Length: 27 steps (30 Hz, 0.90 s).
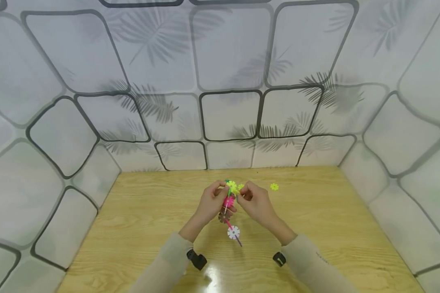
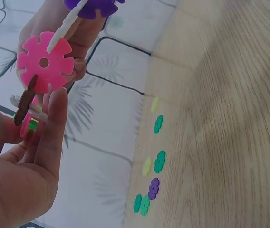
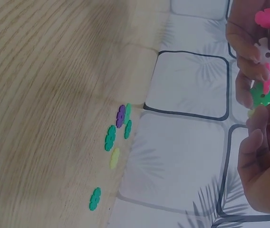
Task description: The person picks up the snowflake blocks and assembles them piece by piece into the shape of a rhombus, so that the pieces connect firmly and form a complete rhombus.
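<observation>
A chain of slotted plastic flower discs, with a pink disc (image 2: 44, 61), a white disc (image 1: 233, 232) and a green disc (image 3: 264, 94) among its links, hangs from my left hand (image 1: 210, 203). The fingers of that hand pinch it near its upper end. My right hand (image 1: 258, 205) pinches a small yellow disc (image 3: 251, 113) against the green one, thumb and fingertips covering most of it. From the head view I cannot tell whether the two discs are joined. The chain's lower end slants toward me above the table, ending in a purple disc (image 2: 94, 6).
Loose discs lie on the wooden table (image 1: 150, 228) beyond my hands: several green ones (image 3: 110, 138), a purple one (image 3: 120, 116) and yellow ones, one of them a yellow disc (image 1: 274, 186) at the right. A patterned wall covering (image 1: 231, 116) encloses the back and sides.
</observation>
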Available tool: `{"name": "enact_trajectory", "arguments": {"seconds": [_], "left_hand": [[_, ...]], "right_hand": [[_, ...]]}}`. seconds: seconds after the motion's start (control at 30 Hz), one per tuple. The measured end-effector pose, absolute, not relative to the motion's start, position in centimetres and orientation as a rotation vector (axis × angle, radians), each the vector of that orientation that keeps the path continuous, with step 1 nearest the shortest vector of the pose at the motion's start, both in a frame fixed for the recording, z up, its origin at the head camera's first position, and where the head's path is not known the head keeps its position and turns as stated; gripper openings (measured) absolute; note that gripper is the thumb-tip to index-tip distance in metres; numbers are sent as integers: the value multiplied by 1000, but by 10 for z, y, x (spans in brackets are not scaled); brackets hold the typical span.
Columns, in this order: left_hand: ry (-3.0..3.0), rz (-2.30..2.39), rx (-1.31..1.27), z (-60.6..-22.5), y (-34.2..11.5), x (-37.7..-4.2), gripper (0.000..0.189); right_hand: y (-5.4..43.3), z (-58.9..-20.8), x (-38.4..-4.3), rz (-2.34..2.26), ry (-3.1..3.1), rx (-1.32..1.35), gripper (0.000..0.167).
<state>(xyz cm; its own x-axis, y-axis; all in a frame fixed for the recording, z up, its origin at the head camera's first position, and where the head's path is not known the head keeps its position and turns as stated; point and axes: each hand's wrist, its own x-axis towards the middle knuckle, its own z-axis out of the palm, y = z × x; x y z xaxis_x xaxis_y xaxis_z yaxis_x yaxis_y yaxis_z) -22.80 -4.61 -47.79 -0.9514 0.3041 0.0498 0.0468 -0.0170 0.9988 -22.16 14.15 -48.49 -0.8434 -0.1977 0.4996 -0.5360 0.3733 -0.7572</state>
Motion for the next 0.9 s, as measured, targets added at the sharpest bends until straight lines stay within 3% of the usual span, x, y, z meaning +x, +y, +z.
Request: {"name": "enact_trajectory", "arguments": {"seconds": [0.67,0.9], "left_hand": [[2058,2133,329,-476,-36,-228,23],[2088,2091,355,-475,-44,-231,26]], "right_hand": [[135,-491,-219,1311,-2167,645,22],[139,-487,-218,1309,-2238,698,14]]}}
